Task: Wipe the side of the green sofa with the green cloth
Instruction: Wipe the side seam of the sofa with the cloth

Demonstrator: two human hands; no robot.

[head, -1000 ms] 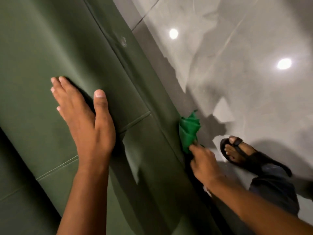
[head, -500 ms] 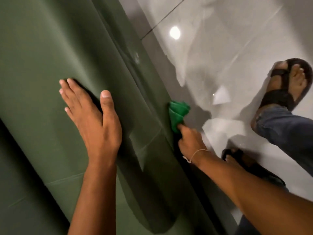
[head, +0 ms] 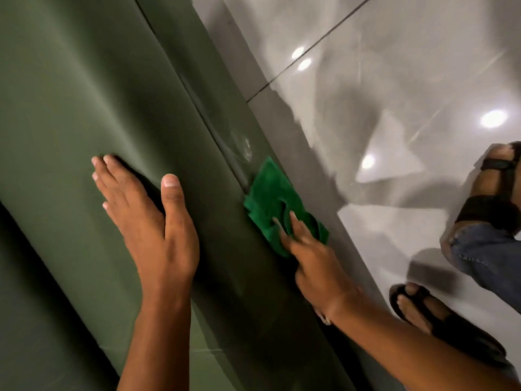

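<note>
i look down along the green sofa (head: pixel 84 108), its dull olive covering filling the left half of my view. my left hand (head: pixel 152 230) lies flat on the rounded top of the arm, palm down, fingers spread and straight, thumb pointing up the frame; it holds nothing, only presses on the covering, and a dark shadow sits beneath the fingers.

to the right of it a seam (head: pixel 203 119) runs down the sofa, dividing the top from the side panel. just right of that seam, on the side panel, there is a pale smudge (head: pixel 245 148) on the covering, a little above the cloth.

the green cloth (head: pixel 270 198) is on the side of the sofa, its upper left edge touching the seam. it is a brighter green than the covering, spread fairly flat, with a fold or two near the lower end. my right hand (head: pixel 313 261) is on its lower part: two fingers (head: pixel 294 221) extended and pressing the cloth against the panel, the others curled beneath where i cannot see them well. so the hand pins the cloth rather than bunching it in a fist. a thin band shows at the wrist.

beyond the sofa's lower edge is a glossy grey tiled floor (head: pixel 394 66) with bright spots of reflected light. my two feet in dark sandals stand on it, one sandal (head: pixel 451 328) near the bottom right, the other sandal (head: pixel 496 187) at the right edge, with a blue jeans cuff (head: pixel 485 249) above it.
</note>
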